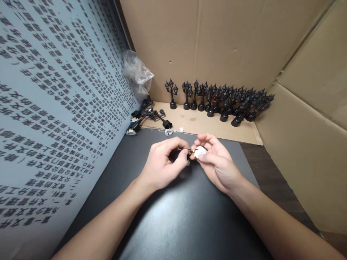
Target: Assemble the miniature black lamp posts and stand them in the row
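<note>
White disc [199, 151], thin yellow wires [191, 155]

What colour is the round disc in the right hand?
The round disc in the right hand is white, seen best in the head view.

Right hand [218, 163] holds white disc [200, 150]
Left of the disc, the left hand [162, 161] clasps a black piece [175, 155]; miniature lampposts [224, 96] stand beyond the disc.
</note>
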The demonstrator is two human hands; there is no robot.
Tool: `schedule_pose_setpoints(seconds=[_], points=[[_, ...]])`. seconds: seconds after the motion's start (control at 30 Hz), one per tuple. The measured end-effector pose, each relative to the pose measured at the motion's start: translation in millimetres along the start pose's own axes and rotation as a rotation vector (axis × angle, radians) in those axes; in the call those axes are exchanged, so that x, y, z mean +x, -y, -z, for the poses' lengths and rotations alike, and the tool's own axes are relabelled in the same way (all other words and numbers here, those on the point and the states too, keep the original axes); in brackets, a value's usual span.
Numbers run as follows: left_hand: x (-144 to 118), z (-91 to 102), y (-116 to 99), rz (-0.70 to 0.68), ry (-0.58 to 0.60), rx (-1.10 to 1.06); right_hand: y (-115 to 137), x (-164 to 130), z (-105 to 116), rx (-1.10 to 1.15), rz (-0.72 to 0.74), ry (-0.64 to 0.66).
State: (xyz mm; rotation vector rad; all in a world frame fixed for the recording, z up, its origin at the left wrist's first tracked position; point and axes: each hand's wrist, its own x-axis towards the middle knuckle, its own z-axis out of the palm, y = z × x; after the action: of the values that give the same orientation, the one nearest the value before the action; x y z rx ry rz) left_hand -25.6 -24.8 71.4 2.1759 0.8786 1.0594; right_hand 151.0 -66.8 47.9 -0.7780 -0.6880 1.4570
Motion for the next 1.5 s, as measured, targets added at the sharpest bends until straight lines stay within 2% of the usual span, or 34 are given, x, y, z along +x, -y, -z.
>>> schedule_pose_setpoints(seconds=[0.27,0.47,1.07,1.5], points=[[-0.6,2.0,5.4,0.133,-0.035,-0.146,0.6,1.6,2.2,0.031,0.071,0.018],[-1.8,2.1,3.4,0.229,0.031,-0.277,0.3,0.6,5.4,0.046,0.068,0.070],[-0.9,1.3,-0.3,0.260,0.045,-0.201,-0.1,0.8,6.6,-0.102,0.122,0.102],[-1.0,1.5,0.8,0.262,0.067,-0.196,-0.1,1.8,8.0,-0.080,0.108,0.083]])
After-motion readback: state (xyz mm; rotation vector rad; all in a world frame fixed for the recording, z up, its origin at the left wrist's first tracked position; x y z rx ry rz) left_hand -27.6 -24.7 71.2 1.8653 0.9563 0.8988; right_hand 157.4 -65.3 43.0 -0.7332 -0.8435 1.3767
